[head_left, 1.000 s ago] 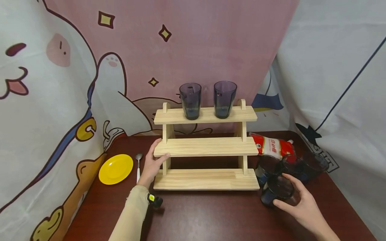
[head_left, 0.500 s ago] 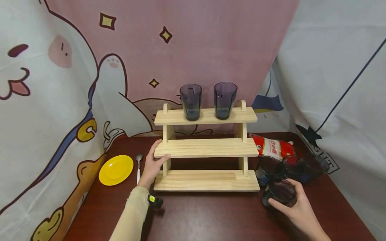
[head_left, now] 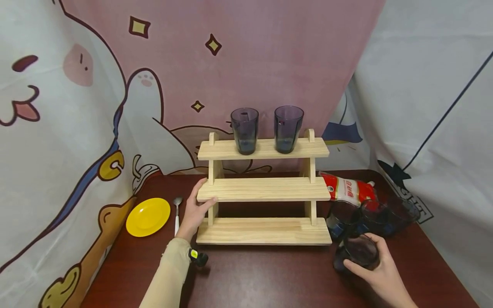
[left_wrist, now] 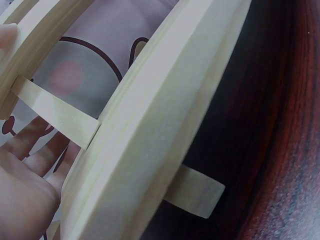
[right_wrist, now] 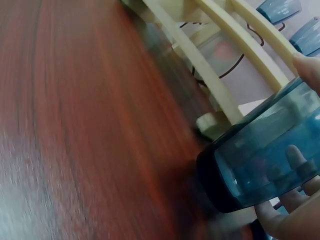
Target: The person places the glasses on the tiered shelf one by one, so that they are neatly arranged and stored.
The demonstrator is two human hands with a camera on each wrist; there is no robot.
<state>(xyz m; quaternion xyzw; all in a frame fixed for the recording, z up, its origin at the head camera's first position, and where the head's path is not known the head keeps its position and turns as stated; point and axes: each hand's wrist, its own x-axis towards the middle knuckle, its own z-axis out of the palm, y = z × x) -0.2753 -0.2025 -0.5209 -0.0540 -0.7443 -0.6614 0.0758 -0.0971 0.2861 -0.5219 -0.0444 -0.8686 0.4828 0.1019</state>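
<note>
The left hand (head_left: 194, 212) grips the left end of the middle shelf board (head_left: 263, 189) of a three-tier wooden stand; its thumb lies on the board's front. In the left wrist view the fingers (left_wrist: 37, 150) show behind the stand's upright. At the right, the right hand (head_left: 379, 269) holds a dark glass (head_left: 356, 252), thumb on the near side and fingers round the far side. In the right wrist view this glass (right_wrist: 265, 155) looks blue and tilted, with fingers seen through it. Two purple glasses (head_left: 245, 130) (head_left: 288, 129) stand upright on the top board.
Several dark glasses (head_left: 373, 214) stand beside the stand's right end, in front of a red and white bag (head_left: 348, 189). On the left lie a yellow plate (head_left: 148, 217) and a white-handled spoon (head_left: 177, 214). Printed cloth (head_left: 246, 51) hangs behind the table (head_left: 246, 273).
The right hand has closed round the front glass and drawn it slightly toward the person, apart from the others. The left hand keeps its grip on the stand.
</note>
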